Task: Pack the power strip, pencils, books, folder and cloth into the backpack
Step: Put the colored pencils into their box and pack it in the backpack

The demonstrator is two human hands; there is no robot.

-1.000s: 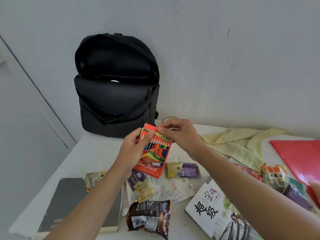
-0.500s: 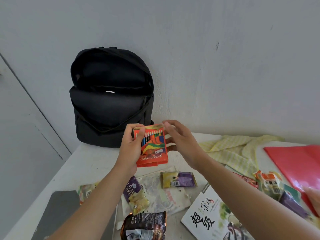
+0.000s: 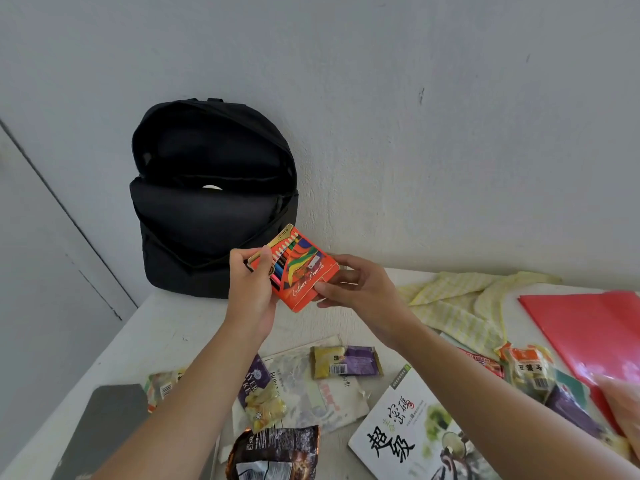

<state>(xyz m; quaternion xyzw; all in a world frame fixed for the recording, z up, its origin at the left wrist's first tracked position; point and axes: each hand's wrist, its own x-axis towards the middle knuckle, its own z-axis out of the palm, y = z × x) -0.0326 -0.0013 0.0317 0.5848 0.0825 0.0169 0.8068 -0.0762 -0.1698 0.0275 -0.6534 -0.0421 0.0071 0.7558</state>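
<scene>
Two hands, left [image 3: 251, 292] and right [image 3: 363, 292], pinch a flat cardboard pencil box [image 3: 304, 271].

Held tilted in air btwn left hand [image 3: 249, 292] & right hand [image 3: 360, 289]: orange cardboard box of colour pencils [image 3: 298, 271], just in front of black fabric backpack [image 3: 207, 216], upright, top unzipped. At right: pale yellow checked cloth [image 3: 457, 306] crumpled, red plastic folder [image 3: 588, 327] flat. Near front, flat: white paperback book [image 3: 408, 434], dark grey book [image 3: 110, 420].

Two bare forearms [image 3: 194, 393], slim and smooth, uncovered to the near edge of view, left hand [image 3: 251, 292] and right hand [image 3: 360, 289] both bare, fingers [image 3: 346, 276] slender, short plain thumbnail [image 3: 266, 254] showing on the left hand
</scene>
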